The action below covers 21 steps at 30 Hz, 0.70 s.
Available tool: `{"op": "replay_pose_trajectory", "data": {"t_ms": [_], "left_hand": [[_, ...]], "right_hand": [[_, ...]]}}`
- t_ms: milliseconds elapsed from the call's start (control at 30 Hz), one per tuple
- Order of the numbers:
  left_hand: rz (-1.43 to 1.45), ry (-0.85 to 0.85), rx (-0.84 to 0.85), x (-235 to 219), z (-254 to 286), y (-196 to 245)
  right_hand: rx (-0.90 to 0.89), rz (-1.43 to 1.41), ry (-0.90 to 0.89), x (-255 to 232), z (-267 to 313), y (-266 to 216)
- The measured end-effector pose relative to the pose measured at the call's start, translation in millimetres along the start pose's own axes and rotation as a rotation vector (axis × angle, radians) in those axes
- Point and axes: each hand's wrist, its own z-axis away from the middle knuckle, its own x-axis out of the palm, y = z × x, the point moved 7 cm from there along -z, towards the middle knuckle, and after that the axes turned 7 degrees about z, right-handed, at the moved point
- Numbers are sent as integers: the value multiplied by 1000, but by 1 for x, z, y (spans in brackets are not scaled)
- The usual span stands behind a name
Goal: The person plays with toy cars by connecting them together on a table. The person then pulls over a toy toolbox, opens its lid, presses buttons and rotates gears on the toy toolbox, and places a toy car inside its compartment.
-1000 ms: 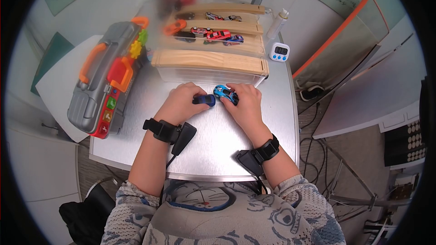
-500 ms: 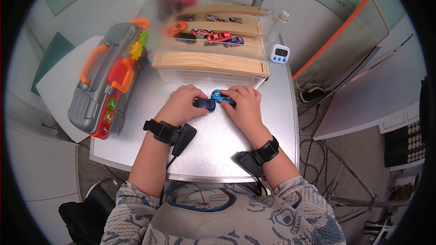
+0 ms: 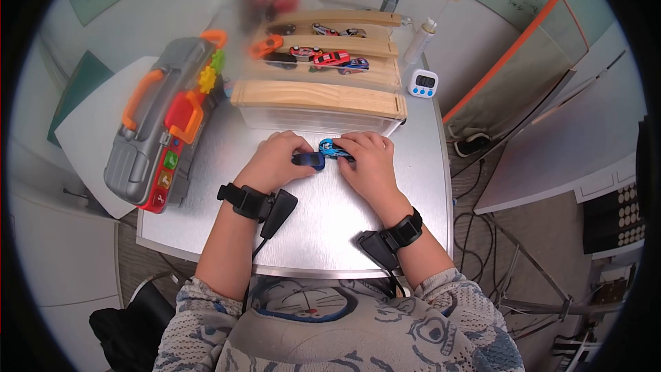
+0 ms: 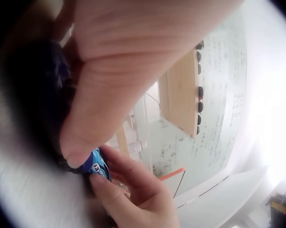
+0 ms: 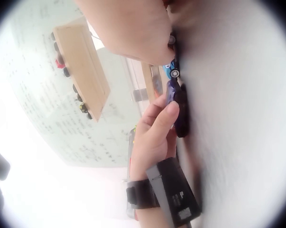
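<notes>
In the head view my left hand pinches a dark blue toy car between thumb and fingers, low over the metal table top. My right hand grips a light blue toy car by its rear, its patterned front end pointing left. The front ends of the cars come together between the hands. From the right wrist, wheels of the light blue car show right at the end of the dark blue car. Much of the dark blue car is hidden by my thumb in the left wrist view.
Behind the hands, a clear plastic bin sits below wooden ramps holding several toy cars. A grey toy toolbox stands at the left. A white timer and a spray bottle are at the back right.
The light blue car has moved left and turned, closing the gap to the dark blue car. Both hands have shifted slightly toward the body, still holding their cars.
</notes>
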Motion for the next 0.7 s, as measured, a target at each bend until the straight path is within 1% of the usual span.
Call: {"op": "replay_pose_trajectory", "data": {"t_ms": [167,233,367,467,533,567,633,700], "left_hand": [[20,-4,12,-1,0,-2],[8,-4,15,-2,0,-1],[24,-9,-22,-2,0,1],[1,-17,-8,-3,0,2],[-1,-15,-2,-2,1,1],[0,-10,2,-2,0,2],[-6,-8,15,-2,0,2],[-14,-11,29,-1,1,2]], "right_hand": [[16,4,-16,-2,-2,-2],[92,69,-52,0,-2,2],[129,144,-41,-1,0,6],[179,159,-43,2,-2,8],[109,131,-5,1,0,6],[110,135,-5,2,1,7],[7,39,22,3,0,0],[18,43,-2,4,1,1]]}}
